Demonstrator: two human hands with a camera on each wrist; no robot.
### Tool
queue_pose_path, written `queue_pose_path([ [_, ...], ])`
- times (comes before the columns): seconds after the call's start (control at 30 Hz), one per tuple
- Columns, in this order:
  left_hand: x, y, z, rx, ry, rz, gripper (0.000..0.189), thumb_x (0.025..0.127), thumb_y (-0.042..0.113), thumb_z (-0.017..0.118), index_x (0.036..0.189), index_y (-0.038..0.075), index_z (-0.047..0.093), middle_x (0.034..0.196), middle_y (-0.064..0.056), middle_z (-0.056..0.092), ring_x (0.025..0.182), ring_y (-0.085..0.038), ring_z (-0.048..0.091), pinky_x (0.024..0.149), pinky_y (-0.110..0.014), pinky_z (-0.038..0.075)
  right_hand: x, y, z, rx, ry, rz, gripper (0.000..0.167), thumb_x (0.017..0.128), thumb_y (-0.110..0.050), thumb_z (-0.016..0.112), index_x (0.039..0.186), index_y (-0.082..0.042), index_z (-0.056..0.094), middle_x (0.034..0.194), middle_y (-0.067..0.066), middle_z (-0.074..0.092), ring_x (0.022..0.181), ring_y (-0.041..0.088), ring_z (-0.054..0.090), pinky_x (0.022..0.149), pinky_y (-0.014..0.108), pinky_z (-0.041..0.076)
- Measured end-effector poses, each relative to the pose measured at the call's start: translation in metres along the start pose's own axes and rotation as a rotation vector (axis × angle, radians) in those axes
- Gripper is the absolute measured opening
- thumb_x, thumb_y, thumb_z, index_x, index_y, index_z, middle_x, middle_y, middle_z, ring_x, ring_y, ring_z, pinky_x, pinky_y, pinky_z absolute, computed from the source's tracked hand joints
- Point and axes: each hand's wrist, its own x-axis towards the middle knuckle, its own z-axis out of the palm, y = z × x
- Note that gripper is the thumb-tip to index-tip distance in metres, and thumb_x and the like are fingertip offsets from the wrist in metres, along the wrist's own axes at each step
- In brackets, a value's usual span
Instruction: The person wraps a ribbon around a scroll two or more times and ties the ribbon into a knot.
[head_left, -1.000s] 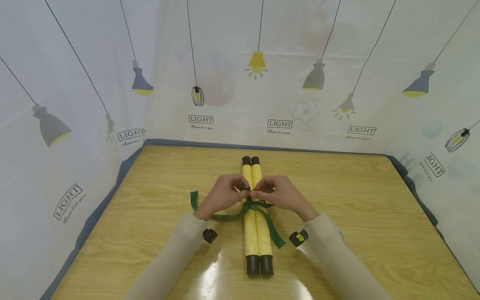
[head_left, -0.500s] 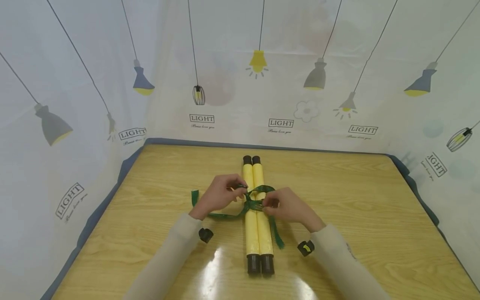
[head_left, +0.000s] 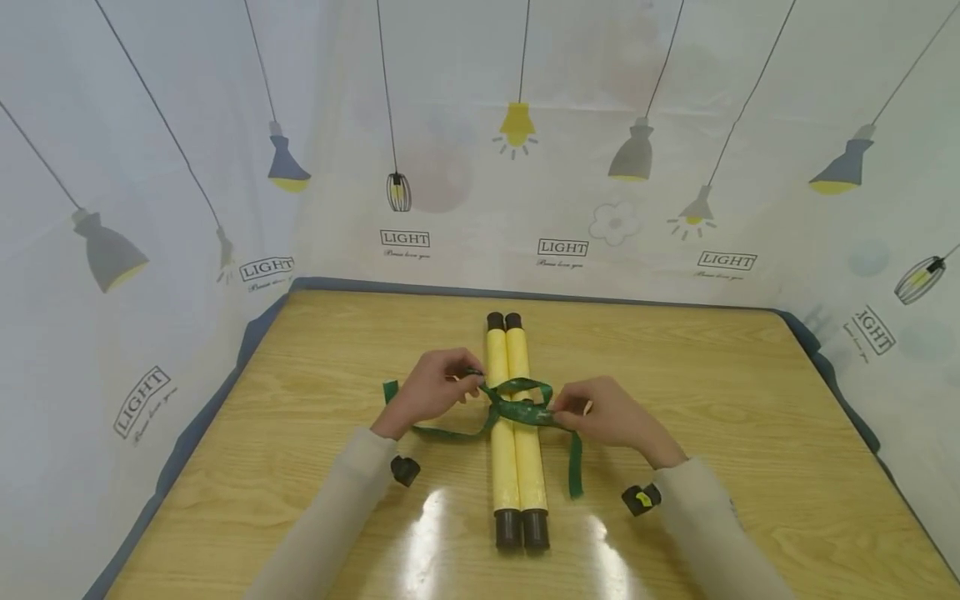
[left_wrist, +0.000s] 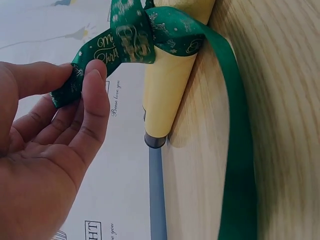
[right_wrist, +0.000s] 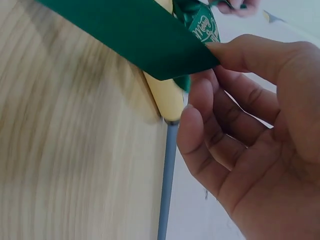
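Two yellow tubes (head_left: 531, 471) with dark end caps lie side by side on the wooden table. A green ribbon (head_left: 525, 412) with pale "Merry Christmas" print crosses over them and is knotted near their middle. My left hand (head_left: 437, 385), left of the tubes, pinches a short end of the ribbon (left_wrist: 131, 30) between thumb and fingers. On the other side, my right hand (head_left: 609, 414) pinches a folded loop of ribbon (right_wrist: 135, 42), drawn out to the right. One tail hangs below the right hand; another trails to the left behind the left forearm.
The wooden table (head_left: 712, 392) has a blue edge along its back and sides. A white printed cloth (head_left: 480, 192) with lamp drawings and "LIGHT" lettering stands around it. Dark wrist devices show under both cream sleeves.
Both hands started together above the knot. The right hand has shifted right and slightly down, pulling a ribbon loop out sideways. The left hand has drawn a little left with its end.
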Motion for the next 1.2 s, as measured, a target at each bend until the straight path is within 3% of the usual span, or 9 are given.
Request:
queue_pose_path([
  [0.27,-0.003,-0.004,-0.002,-0.031,0.013,-0.016,0.014,0.101,0.013,0.065,0.111,0.003,0.069,0.101,-0.012,0.073,0.087,-0.037,0.073,0.073,-0.049,0.061,-0.023,0.015,-0.018,0.030,-0.001,0.046,0.005,0.098,-0.019,0.071,0.094,-0.020,0.074,0.084,-0.007,0.071,0.074,0.004,0.062,0.064,0.026,0.053],
  [0.5,-0.006,-0.013,-0.004,-0.060,0.051,-0.084,0.013,0.101,0.015,0.067,0.110,0.006,0.069,0.100,-0.010,0.073,0.089,-0.035,0.073,0.070,-0.049,0.060,-0.040,0.024,-0.027,0.069,-0.048,0.097,0.007,0.099,-0.021,0.070,0.093,-0.020,0.073,0.086,-0.006,0.072,0.077,0.008,0.064,0.068,0.027,0.053],
  [0.7,-0.008,-0.025,-0.005,-0.108,0.083,-0.128,0.011,0.100,0.015,0.068,0.107,0.007,0.068,0.102,-0.016,0.073,0.089,-0.034,0.073,0.065,-0.039,0.058,-0.053,0.037,-0.030,0.059,-0.049,0.126,0.007,0.099,-0.022,0.070,0.093,-0.020,0.073,0.087,-0.006,0.071,0.077,0.006,0.062,0.069,0.026,0.051],
  [0.87,-0.008,-0.031,-0.004,-0.109,0.113,-0.158,0.012,0.099,0.014,0.069,0.106,0.004,0.067,0.099,-0.017,0.073,0.087,-0.034,0.072,0.062,-0.029,0.054,-0.062,0.046,-0.034,0.070,-0.071,0.197,0.008,0.099,-0.023,0.070,0.094,-0.017,0.073,0.088,-0.004,0.072,0.078,0.009,0.061,0.070,0.026,0.050],
  [1.0,-0.009,-0.033,-0.003,-0.049,0.119,-0.159,0.013,0.099,0.013,0.069,0.109,0.005,0.069,0.098,-0.011,0.074,0.088,-0.029,0.070,0.065,-0.029,0.055,-0.065,0.047,-0.034,0.094,-0.106,0.251,0.010,0.098,-0.025,0.071,0.096,-0.016,0.073,0.090,-0.003,0.073,0.079,0.011,0.059,0.071,0.027,0.050],
  [1.2,-0.009,-0.025,-0.004,0.146,0.095,-0.076,0.013,0.099,0.017,0.069,0.107,0.011,0.076,0.106,-0.002,0.074,0.097,-0.021,0.065,0.076,-0.032,0.053,-0.059,0.046,-0.033,0.083,-0.122,0.247,0.010,0.099,-0.026,0.070,0.096,-0.017,0.073,0.095,-0.003,0.074,0.084,0.013,0.062,0.074,0.030,0.052],
])
